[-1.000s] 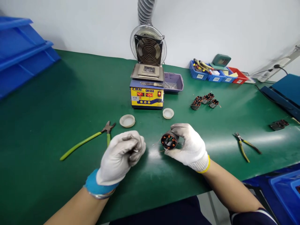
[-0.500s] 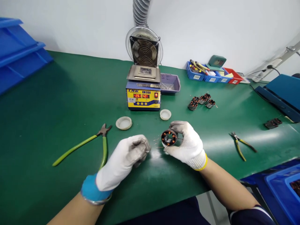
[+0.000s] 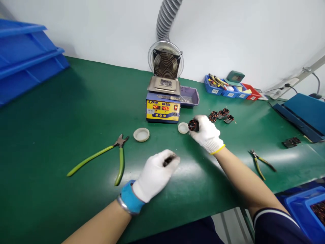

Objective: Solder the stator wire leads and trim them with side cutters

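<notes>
My right hand (image 3: 206,134), in a white knit glove with a yellow cuff, is closed around a small motor stator (image 3: 193,125) with copper windings. It holds the stator just right of the small white dish (image 3: 183,128). My left hand (image 3: 158,173), also gloved, hovers over the mat nearer to me with its fingers curled together. Dark shows between those fingers; whether they hold anything I cannot make out. Beyond the right hand stand several more stators (image 3: 220,115). A larger white dish (image 3: 141,134) lies up and left of my left hand.
Behind the dishes stands a yellow-fronted solder pot (image 3: 163,111) with a fan (image 3: 167,64) and a purple tray (image 3: 189,96). Green-handled cutters (image 3: 121,149) lie left, small pliers (image 3: 257,159) right. Blue bins (image 3: 27,64) are stacked at far left; small parts boxes (image 3: 228,91) line the wall.
My right hand has carried the stator away from me and slightly right, up to the small dish. My left hand has shifted right, still curled. The camera view has turned a little.
</notes>
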A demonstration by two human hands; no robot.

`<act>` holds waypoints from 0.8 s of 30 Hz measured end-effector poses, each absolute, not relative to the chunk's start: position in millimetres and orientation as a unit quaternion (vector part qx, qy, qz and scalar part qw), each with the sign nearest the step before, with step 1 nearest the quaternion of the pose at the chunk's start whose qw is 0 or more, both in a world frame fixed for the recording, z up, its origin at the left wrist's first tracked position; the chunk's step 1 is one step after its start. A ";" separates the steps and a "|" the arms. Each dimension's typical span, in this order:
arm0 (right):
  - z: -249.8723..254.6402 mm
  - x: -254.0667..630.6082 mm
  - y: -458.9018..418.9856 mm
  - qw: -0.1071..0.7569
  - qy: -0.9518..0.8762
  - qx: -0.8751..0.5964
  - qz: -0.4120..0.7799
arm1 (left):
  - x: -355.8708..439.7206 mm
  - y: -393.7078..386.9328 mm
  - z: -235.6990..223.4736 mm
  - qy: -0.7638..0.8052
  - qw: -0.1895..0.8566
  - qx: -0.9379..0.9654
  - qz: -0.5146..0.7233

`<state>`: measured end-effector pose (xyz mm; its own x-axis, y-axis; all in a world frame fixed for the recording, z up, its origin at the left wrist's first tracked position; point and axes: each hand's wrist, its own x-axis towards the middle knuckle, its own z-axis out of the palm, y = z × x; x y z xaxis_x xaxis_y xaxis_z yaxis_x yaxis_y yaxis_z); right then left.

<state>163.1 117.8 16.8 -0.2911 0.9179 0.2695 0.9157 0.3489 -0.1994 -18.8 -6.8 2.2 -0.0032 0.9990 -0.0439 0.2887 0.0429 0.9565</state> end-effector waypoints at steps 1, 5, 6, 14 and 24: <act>20.3 160.3 125.8 0.117 -0.817 -0.565 -0.021 | -16.9 -7.1 -2.8 0.565 0.411 0.608 0.378; 32.6 148.7 142.3 -0.035 -0.852 -0.513 -0.096 | -12.9 -7.6 -14.5 0.541 0.364 0.697 0.298; 34.4 146.4 143.9 -0.053 -0.856 -0.503 -0.109 | -13.3 -7.2 -15.1 0.541 0.357 0.704 0.289; 41.7 140.1 148.8 -0.074 -0.867 -0.474 -0.131 | -17.2 -5.7 -10.1 0.537 0.344 0.732 0.240; 56.8 132.3 152.4 -0.136 -0.855 -0.475 -0.158 | -16.5 -4.1 -2.5 0.549 0.341 0.744 0.168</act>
